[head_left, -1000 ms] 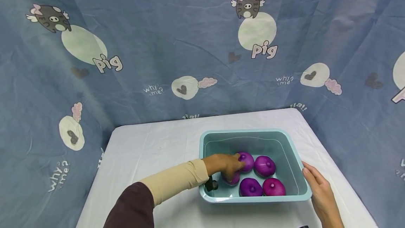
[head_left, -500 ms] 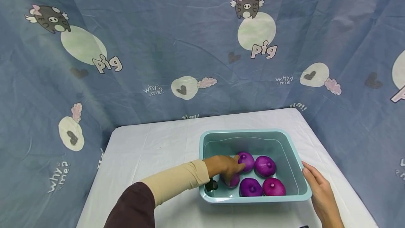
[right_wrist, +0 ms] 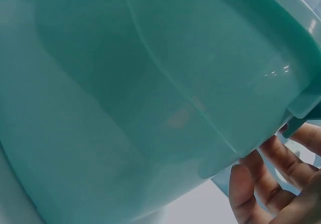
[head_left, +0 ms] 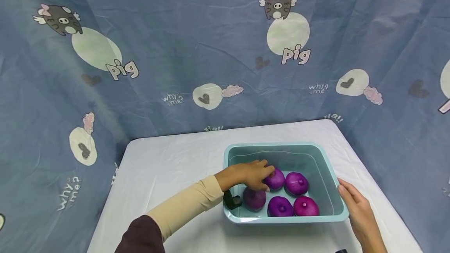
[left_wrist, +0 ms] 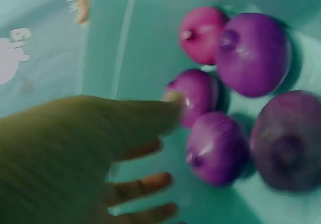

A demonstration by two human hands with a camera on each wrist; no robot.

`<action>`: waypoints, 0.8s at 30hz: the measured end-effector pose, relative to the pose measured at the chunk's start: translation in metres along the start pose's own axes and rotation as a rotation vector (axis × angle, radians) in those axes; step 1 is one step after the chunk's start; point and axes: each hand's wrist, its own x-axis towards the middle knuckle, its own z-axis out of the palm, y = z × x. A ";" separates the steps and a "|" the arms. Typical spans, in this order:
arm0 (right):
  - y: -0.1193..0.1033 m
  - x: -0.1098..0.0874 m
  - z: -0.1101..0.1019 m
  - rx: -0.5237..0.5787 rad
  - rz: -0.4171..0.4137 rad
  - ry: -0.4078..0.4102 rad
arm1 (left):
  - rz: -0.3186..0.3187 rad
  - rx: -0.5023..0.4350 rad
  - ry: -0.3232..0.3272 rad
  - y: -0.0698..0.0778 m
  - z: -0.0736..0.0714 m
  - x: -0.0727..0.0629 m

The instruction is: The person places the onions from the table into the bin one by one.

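Note:
My left hand (head_left: 253, 173) is over the left side of a pale teal plastic bin (head_left: 277, 220), its fingers spread and holding nothing. Its fingertips reach over a round purple ball with a small nub (head_left: 276, 179). Just below that hand lies a darker purple ball (head_left: 254, 198). Three more nubbed balls share the bin: a purple one (head_left: 296, 183), a deep violet one (head_left: 280, 206) and a magenta one (head_left: 306, 205). What they are made of I cannot tell. At the bin's right rim rests my right hand (head_left: 360, 210), with lightly bent fingertips (right_wrist: 242, 184) against the outer wall.
The bin stands on a table covered with a white cloth (head_left: 168, 171). Behind and beside it hangs a blue curtain (head_left: 158, 42) with pig prints. A black camera mount (head_left: 232, 200) on my left wrist hangs inside the bin's left edge.
My left hand has lifted off the darker ball at the left, which now shows fully, and its fingers have spread. My right hand stays at the rim.

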 end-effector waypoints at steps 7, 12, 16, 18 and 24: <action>-0.004 -0.001 -0.008 -0.224 0.004 0.014 | 0.054 -0.069 0.229 -0.020 -0.015 -0.036; -0.004 -0.005 -0.014 -0.271 0.007 0.015 | 0.065 -0.114 0.403 -0.038 -0.003 -0.065; -0.005 -0.005 -0.015 -0.317 -0.034 0.016 | 0.008 -0.149 0.532 -0.050 0.013 -0.089; -0.006 -0.005 -0.015 -0.333 -0.076 0.018 | -0.051 -0.182 0.572 -0.057 0.021 -0.100; -0.008 -0.004 -0.016 -0.373 -0.136 0.032 | -0.206 -0.247 0.638 -0.077 0.047 -0.131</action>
